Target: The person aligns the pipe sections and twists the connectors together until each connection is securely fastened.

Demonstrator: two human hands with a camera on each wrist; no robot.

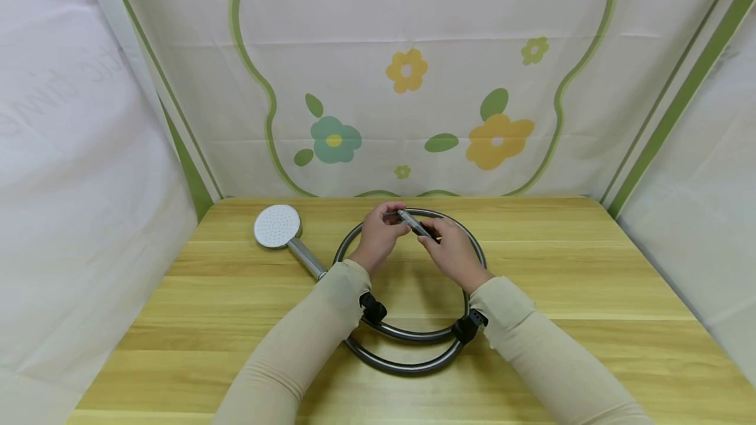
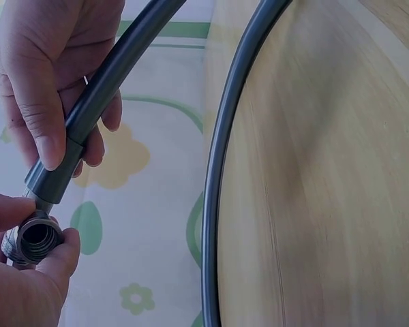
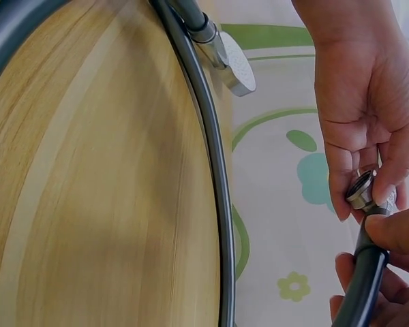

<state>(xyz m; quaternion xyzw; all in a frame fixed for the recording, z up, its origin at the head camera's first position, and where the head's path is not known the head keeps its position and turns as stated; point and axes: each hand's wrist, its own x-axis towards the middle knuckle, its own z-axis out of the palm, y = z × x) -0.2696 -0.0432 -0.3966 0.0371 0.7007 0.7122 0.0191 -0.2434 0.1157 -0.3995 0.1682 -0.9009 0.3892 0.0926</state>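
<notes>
A dark grey shower hose (image 1: 407,368) lies in loops on the table, one end raised between both hands. My left hand (image 1: 377,236) pinches the metal nut (image 2: 13,243) on that end; its threaded opening shows in the left wrist view. My right hand (image 1: 453,253) grips the hose at the dark sleeve (image 2: 53,174) just behind the nut, thumb along it. In the right wrist view, the left hand's fingertips (image 3: 388,189) touch the nut. The shower head (image 1: 277,225), with a white spray face and grey handle, lies face up left of the loops.
The wooden table (image 1: 590,267) extends to both sides of the arms. White fabric walls (image 1: 366,25) with printed flowers stand behind it and at both sides. Black wrist straps (image 1: 469,326) hang close over the hose loops.
</notes>
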